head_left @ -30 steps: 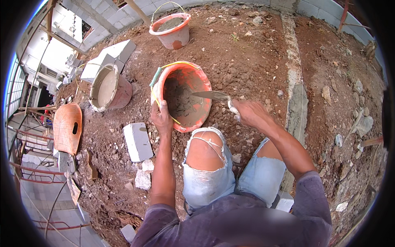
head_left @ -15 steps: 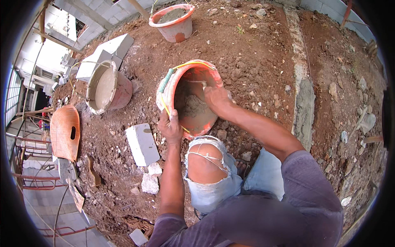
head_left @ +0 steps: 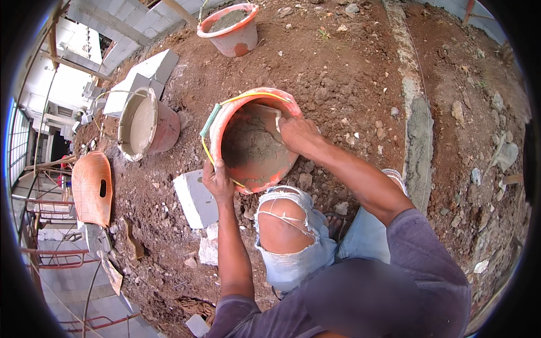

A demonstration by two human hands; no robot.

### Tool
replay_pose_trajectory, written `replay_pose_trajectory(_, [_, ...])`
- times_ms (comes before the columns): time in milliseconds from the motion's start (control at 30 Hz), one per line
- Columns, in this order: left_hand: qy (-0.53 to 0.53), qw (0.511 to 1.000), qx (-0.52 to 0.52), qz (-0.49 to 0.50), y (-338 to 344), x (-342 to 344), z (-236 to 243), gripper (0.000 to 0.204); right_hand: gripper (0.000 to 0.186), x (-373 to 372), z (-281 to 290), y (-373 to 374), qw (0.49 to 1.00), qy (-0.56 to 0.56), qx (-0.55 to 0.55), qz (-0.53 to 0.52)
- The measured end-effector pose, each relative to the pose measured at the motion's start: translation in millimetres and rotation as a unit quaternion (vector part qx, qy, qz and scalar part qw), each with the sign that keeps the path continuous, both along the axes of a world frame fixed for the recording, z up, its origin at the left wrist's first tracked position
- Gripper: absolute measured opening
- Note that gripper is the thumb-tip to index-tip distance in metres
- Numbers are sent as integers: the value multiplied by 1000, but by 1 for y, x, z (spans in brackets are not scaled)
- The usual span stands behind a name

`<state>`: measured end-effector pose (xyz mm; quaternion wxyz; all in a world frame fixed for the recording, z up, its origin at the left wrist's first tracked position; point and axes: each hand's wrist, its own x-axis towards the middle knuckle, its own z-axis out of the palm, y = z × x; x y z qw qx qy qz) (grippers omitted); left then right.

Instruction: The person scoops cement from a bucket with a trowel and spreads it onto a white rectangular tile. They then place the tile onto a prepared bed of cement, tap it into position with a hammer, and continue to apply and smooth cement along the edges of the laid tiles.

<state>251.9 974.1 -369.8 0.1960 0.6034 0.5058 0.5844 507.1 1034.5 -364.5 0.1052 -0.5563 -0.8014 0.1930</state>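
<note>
A red bucket is tipped with its mouth toward me, grey wet mortar lying inside it. Its yellow wire handle carries a green grip. My left hand grips the bucket's near-left rim, thumb along the edge. Inside the right side of the mouth, my right hand is closed on a trowel; its bent metal neck shows, while most of the blade is hidden against the mortar. My knee in torn jeans is just below the bucket.
Two more mortar-filled buckets stand on the soil, one at the left and one far off. Left lie pale blocks, an orange scoop-like piece with a slot and red metal bars. A concrete strip with a string runs along the right.
The bucket's mouth has shifted slightly left and its handle has swung left. My left hand moved left with the rim. The trowel's neck has turned, and the mortar inside looks more spread out.
</note>
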Motion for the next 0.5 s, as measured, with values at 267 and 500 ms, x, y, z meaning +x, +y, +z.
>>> replay_pose_trajectory(267, [-13,1000,-14,-8,12,-15,14,35,29,-11,22,-11,994,8,101,45])
replay_pose_trajectory(500, [-15,1000,-14,-13,21,-21,14,38,18,-41,18,-18,981,-99,93,141])
